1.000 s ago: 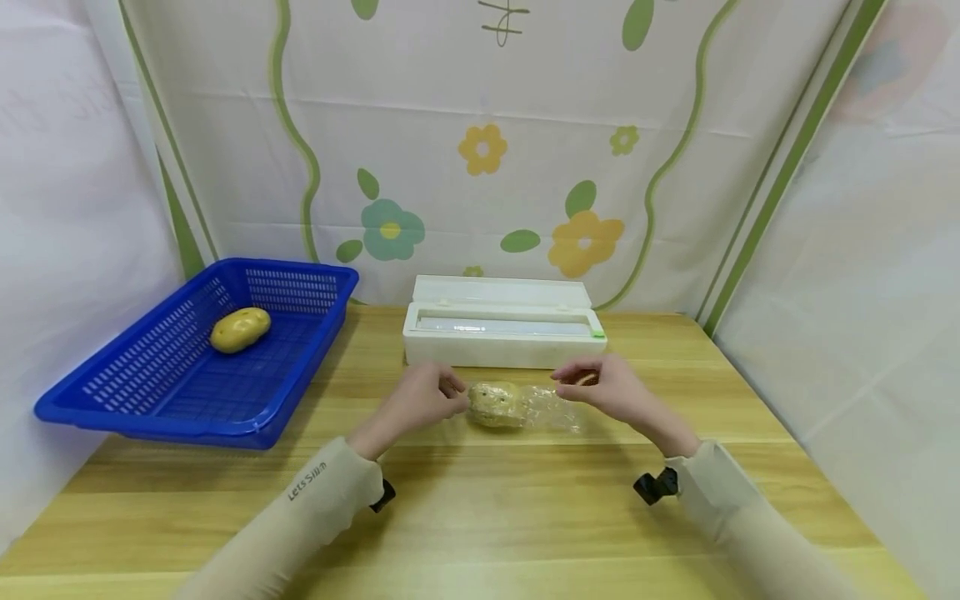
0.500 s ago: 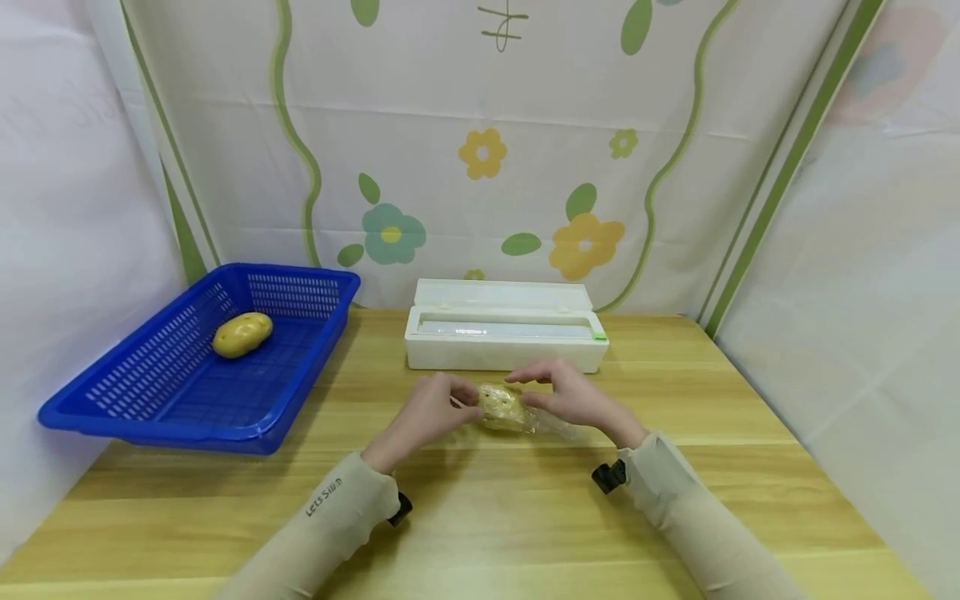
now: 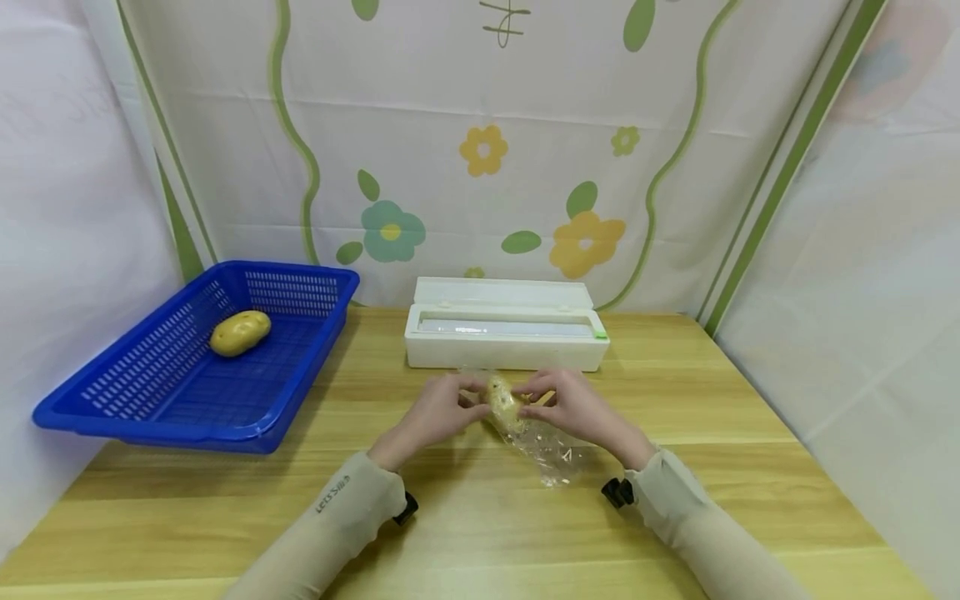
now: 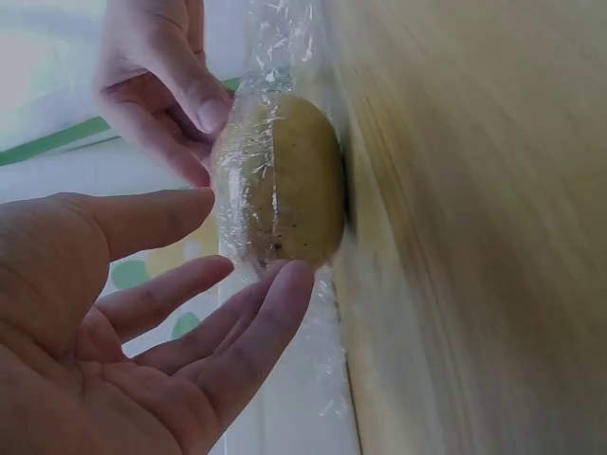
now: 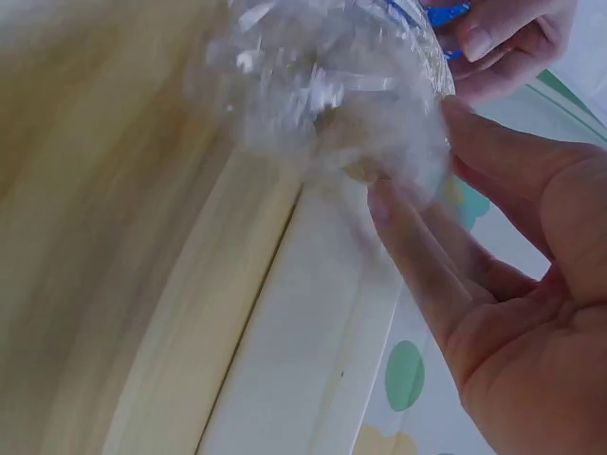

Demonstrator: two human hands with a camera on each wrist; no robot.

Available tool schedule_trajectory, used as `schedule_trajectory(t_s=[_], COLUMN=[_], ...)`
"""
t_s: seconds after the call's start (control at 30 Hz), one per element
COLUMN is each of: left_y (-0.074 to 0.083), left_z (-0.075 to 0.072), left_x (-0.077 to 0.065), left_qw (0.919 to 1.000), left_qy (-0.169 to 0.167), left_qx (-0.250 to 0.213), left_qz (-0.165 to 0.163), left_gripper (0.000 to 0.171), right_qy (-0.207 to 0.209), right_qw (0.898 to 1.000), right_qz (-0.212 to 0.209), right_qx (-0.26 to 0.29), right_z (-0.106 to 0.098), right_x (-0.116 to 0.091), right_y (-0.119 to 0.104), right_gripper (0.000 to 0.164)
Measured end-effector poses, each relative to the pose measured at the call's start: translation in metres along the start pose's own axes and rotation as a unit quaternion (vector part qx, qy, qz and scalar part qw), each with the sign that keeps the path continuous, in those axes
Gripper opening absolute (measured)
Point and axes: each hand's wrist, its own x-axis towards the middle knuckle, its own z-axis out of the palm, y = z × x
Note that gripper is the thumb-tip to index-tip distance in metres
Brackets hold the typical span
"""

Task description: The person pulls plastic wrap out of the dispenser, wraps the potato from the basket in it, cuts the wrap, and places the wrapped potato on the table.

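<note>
A potato point(image 3: 504, 403) wrapped in clear plastic film sits on the wooden table between the two hands, turned at a slant. Loose film point(image 3: 553, 458) trails from its near end toward the front right. At the potato's left side, the left hand point(image 3: 441, 408) holds it between thumb and fingertips, as the left wrist view shows up close. From the other side the right hand point(image 3: 573, 407) grips it, thumb and fingers on the film. In the right wrist view crumpled film point(image 5: 313, 85) covers most of the potato.
Behind the hands stands a white cling film box point(image 3: 506, 353) with its lid up and a roll inside. A blue plastic basket point(image 3: 300, 400) at the left holds a second, bare potato point(image 3: 240, 333). A flower-patterned curtain point(image 3: 435, 150) closes off the back.
Both hands have come inward onto the wrapped potato, the right one moving left. The potato has turned from lying sideways to a slant, and its loose film now spreads toward the front right.
</note>
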Motion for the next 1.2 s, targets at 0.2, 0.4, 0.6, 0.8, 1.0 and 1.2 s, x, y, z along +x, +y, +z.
schedule_trajectory(t_s=[0.2, 0.4, 0.6, 0.8, 1.0, 1.2], left_y=[-0.0026, -0.0046, -0.0055, -0.0072, -0.0083, -0.0093], left_z=[-0.0002, -0.0011, -0.0003, 0.0017, 0.0039, 0.0049], left_x=[0.0023, 0.0049, 0.0036, 0.0018, 0.0022, 0.0018], left_qw=[0.9998, 0.9976, 0.9973, 0.9976, 0.9973, 0.9974], left_qy=[0.007, -0.028, -0.028, -0.019, -0.019, -0.018], left_qx=[-0.003, 0.027, 0.037, 0.038, 0.045, 0.046], left_qz=[0.017, 0.058, 0.057, 0.055, 0.055, 0.052], left_gripper=[0.032, 0.035, 0.043, 0.042, 0.042, 0.041], right_qy=[0.012, 0.000, -0.013, -0.017, -0.014, -0.013], right_qw=[0.997, 0.996, 0.998, 0.997, 0.998, 0.998], right_qz=[-0.063, -0.069, -0.045, -0.042, -0.041, -0.047], right_qx=[-0.047, -0.052, -0.046, -0.055, -0.046, -0.047], right_z=[0.0012, -0.0037, -0.0053, -0.0032, -0.0019, 0.0001], right_x=[0.0002, 0.0023, 0.0041, 0.0033, 0.0012, 0.0009], right_y=[-0.0045, -0.0055, -0.0053, -0.0053, -0.0043, -0.0026], right_gripper=[0.022, 0.025, 0.030, 0.031, 0.029, 0.027])
